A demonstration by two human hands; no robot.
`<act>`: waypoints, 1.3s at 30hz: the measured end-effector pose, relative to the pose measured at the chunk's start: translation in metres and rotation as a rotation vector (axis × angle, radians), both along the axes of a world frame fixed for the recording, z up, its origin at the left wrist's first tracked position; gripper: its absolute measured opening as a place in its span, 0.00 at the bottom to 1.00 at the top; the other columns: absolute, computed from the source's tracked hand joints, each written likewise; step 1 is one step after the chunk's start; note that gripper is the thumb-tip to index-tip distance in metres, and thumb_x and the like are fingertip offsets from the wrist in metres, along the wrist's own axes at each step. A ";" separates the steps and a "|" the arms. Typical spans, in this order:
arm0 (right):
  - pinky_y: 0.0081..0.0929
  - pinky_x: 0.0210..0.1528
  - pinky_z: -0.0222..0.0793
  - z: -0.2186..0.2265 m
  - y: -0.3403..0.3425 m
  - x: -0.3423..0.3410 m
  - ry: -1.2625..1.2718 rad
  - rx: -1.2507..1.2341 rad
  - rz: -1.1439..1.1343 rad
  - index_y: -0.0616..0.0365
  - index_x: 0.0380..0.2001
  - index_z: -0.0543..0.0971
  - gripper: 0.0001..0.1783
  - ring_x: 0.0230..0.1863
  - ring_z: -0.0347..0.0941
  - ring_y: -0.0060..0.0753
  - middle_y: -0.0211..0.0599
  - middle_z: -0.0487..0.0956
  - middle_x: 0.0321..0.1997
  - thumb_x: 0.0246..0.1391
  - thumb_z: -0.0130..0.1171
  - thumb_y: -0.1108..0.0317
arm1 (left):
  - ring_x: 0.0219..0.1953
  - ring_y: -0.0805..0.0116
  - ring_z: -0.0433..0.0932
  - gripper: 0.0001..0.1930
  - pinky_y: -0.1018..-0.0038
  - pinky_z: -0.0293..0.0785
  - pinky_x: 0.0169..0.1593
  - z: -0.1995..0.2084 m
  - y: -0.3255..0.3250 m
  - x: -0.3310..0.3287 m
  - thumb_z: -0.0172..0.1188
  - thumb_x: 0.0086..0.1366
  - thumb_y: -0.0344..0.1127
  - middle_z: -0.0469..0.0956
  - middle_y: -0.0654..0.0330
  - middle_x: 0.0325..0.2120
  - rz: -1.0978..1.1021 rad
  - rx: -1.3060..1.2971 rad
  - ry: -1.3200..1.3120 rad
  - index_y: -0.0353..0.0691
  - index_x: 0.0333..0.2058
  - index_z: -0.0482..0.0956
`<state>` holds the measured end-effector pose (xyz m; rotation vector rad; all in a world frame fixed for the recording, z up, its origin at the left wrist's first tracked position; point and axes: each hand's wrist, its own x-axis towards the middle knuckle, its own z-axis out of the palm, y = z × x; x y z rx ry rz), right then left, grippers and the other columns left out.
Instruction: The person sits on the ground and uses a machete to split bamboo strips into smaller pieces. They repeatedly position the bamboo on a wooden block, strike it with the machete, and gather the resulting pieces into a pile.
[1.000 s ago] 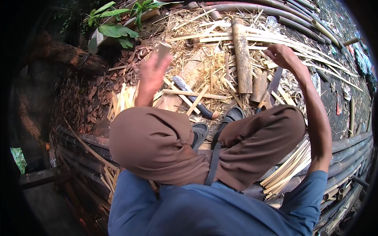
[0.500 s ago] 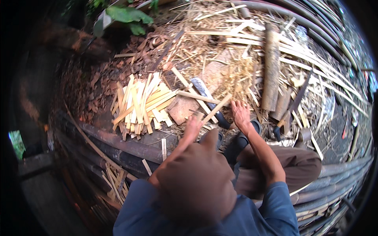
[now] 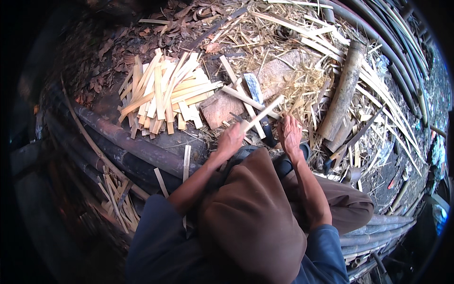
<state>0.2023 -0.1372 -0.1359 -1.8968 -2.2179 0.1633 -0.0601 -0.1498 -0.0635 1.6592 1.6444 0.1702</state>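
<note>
My left hand is closed on the lower end of a pale bamboo strip, which slants up to the right. A thin dark piece sticks out by its fingers, too small to name. My right hand has bent fingers, with the thumb apart and nothing plainly held. Its fingertips are close to the end of another bamboo strip, which passes beneath the first. Between my hands lies a machete, its dark handle towards me. A further strip slants under these, beside a flat wooden block.
A heap of cut bamboo strips spreads to the left. On the right lie a thick bamboo log and a saw among shavings. Dark bamboo poles run along the near left. My brown-trousered knee rises between my arms.
The view has shifted, so the heap sits higher and the knee looks larger. My right hand's fingers are more bent. My left hand still holds the strip.
</note>
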 end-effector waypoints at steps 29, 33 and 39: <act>0.43 0.46 0.73 0.055 0.005 -0.181 0.798 -0.197 0.097 0.62 0.60 0.68 0.26 0.44 0.77 0.54 0.56 0.78 0.44 0.60 0.58 0.67 | 0.55 0.51 0.69 0.22 0.54 0.68 0.55 0.013 0.082 -0.107 0.53 0.69 0.36 0.66 0.45 0.51 0.766 0.632 -0.065 0.35 0.58 0.63; 0.37 0.44 0.76 0.017 -0.007 -0.110 0.558 -0.290 -0.171 0.56 0.54 0.75 0.18 0.46 0.72 0.46 0.44 0.70 0.48 0.61 0.57 0.65 | 0.45 0.55 0.76 0.18 0.60 0.72 0.50 -0.003 0.091 -0.096 0.50 0.68 0.28 0.74 0.48 0.42 0.606 0.592 -0.066 0.36 0.56 0.65; 0.49 0.45 0.73 0.019 -0.041 -0.067 0.238 -0.244 -0.203 0.56 0.67 0.58 0.40 0.45 0.72 0.58 0.53 0.71 0.50 0.56 0.62 0.57 | 0.45 0.49 0.80 0.17 0.60 0.74 0.47 0.017 0.122 -0.108 0.56 0.65 0.35 0.79 0.44 0.44 0.543 0.142 -0.069 0.34 0.50 0.72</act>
